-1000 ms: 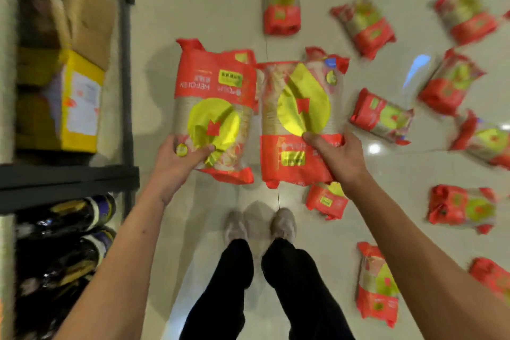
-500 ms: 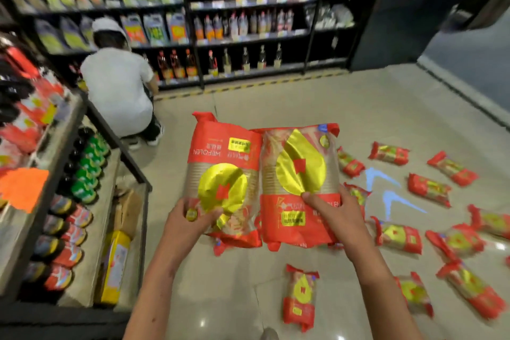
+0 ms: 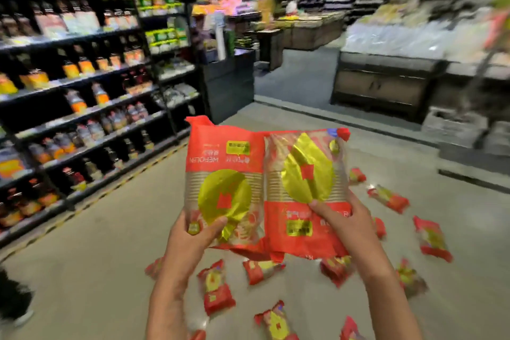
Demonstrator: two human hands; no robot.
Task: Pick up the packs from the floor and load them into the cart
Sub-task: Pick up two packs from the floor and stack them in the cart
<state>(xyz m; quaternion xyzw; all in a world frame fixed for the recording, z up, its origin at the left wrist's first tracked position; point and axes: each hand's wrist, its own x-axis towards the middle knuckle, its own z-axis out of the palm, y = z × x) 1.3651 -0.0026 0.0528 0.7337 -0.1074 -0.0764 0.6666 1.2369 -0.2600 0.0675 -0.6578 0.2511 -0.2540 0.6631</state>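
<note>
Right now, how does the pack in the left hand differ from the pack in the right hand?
The left pack shows its wide red band at the far end; the right pack shows it at the near end, under the right hand. The left hand grips its pack's near corner instead. Both are red with a gold emblem, held side by side.

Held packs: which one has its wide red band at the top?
The pack in the left hand, left pack. The right pack has its band at the bottom.
</note>
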